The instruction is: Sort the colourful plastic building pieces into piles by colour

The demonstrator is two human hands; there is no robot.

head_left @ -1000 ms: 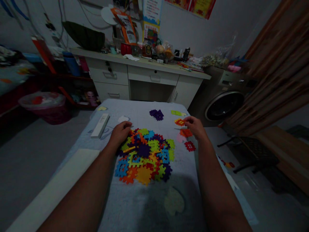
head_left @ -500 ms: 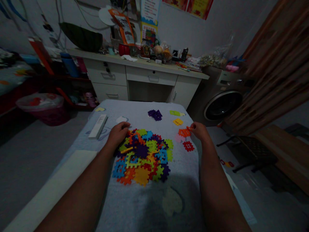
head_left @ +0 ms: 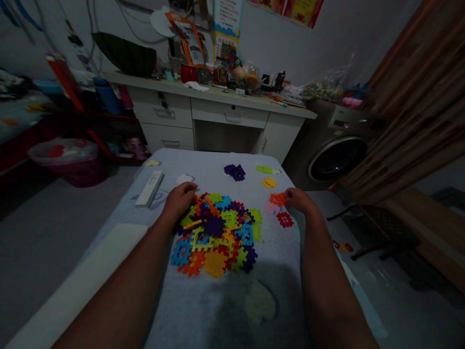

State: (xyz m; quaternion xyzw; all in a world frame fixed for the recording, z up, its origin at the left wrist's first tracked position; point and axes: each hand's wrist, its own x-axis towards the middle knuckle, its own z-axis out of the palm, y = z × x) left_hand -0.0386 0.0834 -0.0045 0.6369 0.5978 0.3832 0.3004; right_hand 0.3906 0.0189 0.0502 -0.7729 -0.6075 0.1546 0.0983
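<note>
A heap of coloured interlocking puzzle tiles (head_left: pixel 218 232) lies in the middle of a grey cloth-covered table (head_left: pixel 218 300). My left hand (head_left: pixel 179 200) rests curled on the heap's far left edge, fingers bent onto the tiles. My right hand (head_left: pixel 298 198) is at the right side, fingertips pinched at an orange tile (head_left: pixel 277 198). A red tile (head_left: pixel 285 219) lies just below it, a yellow tile (head_left: pixel 269 182) beyond, a purple cluster (head_left: pixel 235 171) and a green piece (head_left: pixel 265 169) farther back.
A white flat box (head_left: pixel 149 188) lies at the table's left. Behind stands a white desk (head_left: pixel 218 114) crowded with clutter, a washing machine (head_left: pixel 336 145) at right, a pink bin (head_left: pixel 65 160) at left, and a black chair (head_left: pixel 385 232) at right.
My right hand drew back from the far yellow tile toward me and now pinches at the orange tile. The left hand stayed on the heap.
</note>
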